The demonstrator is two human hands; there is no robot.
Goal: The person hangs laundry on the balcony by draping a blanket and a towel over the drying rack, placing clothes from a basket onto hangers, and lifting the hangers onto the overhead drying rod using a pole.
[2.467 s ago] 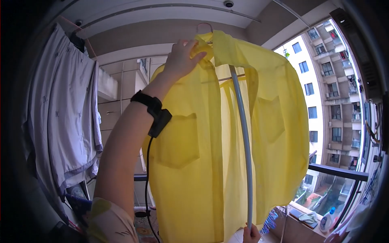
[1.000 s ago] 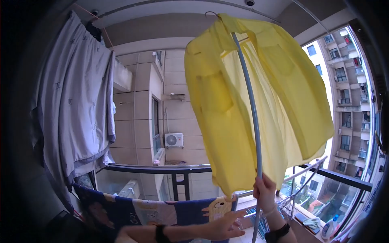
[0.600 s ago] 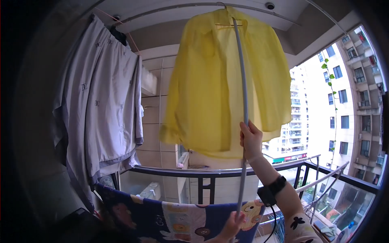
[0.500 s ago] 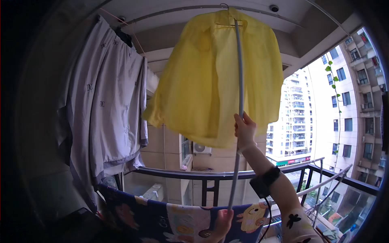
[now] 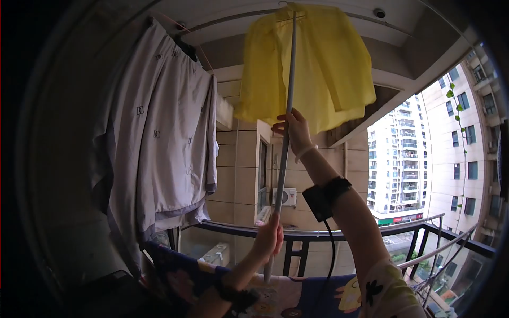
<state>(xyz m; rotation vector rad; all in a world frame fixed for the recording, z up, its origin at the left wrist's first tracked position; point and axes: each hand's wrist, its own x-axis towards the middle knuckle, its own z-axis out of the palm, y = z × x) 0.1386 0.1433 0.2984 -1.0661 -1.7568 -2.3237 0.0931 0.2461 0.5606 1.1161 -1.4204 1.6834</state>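
Note:
A yellow shirt point(image 5: 313, 69) hangs open on a hanger point(image 5: 284, 4) near the ceiling, raised on the top end of a long grey pole point(image 5: 290, 79). My right hand point(image 5: 295, 129) grips the pole just below the shirt's hem, fingers wrapped round it. Lower down, my left hand point(image 5: 269, 239) is also closed round the pole, near its bottom end. Where the pole's tip meets the hanger is too small to make out.
A light grey curtain-like cloth point(image 5: 164, 132) hangs at the left. A ceiling rail point(image 5: 228, 20) runs overhead. Below are a dark blue patterned cloth point(image 5: 313, 294) and a black railing point(image 5: 392, 229). A metal rack point(image 5: 435, 249) juts out at the right. Tall buildings point(image 5: 405, 153) stand outside.
The shirt has risen towards the ceiling on the pole. My left hand has let go of the shirt's collar and taken hold of the pole; my right hand has moved up.

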